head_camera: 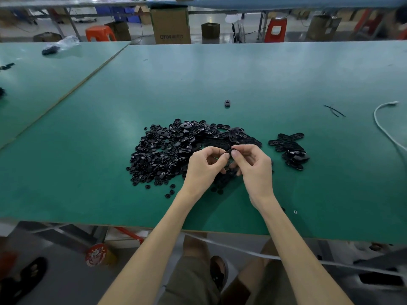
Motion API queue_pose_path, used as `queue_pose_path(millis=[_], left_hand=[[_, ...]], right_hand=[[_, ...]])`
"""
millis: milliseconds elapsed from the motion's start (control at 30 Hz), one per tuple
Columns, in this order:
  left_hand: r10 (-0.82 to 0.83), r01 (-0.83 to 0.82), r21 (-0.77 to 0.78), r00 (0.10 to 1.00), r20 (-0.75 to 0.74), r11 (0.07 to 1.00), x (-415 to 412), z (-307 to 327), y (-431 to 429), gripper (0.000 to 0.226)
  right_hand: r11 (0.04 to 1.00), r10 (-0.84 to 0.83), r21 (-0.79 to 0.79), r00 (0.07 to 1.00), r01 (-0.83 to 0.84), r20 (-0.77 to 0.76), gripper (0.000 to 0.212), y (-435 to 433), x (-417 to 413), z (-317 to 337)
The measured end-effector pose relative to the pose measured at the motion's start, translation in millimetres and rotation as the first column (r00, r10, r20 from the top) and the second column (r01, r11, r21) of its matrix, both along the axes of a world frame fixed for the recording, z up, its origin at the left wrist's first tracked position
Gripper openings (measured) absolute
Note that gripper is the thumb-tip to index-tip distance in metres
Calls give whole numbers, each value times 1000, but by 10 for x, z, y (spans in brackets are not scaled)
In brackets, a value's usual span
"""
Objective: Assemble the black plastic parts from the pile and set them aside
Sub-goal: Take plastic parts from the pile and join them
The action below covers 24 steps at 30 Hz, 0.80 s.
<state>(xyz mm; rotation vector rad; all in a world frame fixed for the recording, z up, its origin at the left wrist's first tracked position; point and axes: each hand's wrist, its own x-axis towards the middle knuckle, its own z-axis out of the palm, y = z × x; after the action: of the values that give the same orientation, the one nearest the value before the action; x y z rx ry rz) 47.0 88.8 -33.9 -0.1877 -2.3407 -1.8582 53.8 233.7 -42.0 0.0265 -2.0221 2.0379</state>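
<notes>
Left hand [203,166] and right hand [253,166] together pinch one black part [228,151] over the pile [167,150]. Far left, a clear bag [68,40] holds black pieces.

The person's left forearm [154,238] and right forearm [293,238] are angling inward from the bottom of the view, bringing the two hands together at the centre. The left hand [203,167] is showing its back to the camera, its fingers curling inward, with thumb and forefinger pinching one end of a small black plastic part [228,151]. The right hand [256,170] is facing it fingertip to fingertip, pinching the other end of the same part between thumb and forefinger, while its other fingers are folding loosely underneath. Both wrists are bending slightly.
</notes>
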Motion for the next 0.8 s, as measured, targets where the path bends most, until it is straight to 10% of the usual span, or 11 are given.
queue_pose_path(millis=[800], left_hand=[[43, -48, -125, 998, -42, 991, 14, -4, 42, 18]], right_hand=[[997, 58, -47, 998, -56, 38, 11, -3, 11, 16]])
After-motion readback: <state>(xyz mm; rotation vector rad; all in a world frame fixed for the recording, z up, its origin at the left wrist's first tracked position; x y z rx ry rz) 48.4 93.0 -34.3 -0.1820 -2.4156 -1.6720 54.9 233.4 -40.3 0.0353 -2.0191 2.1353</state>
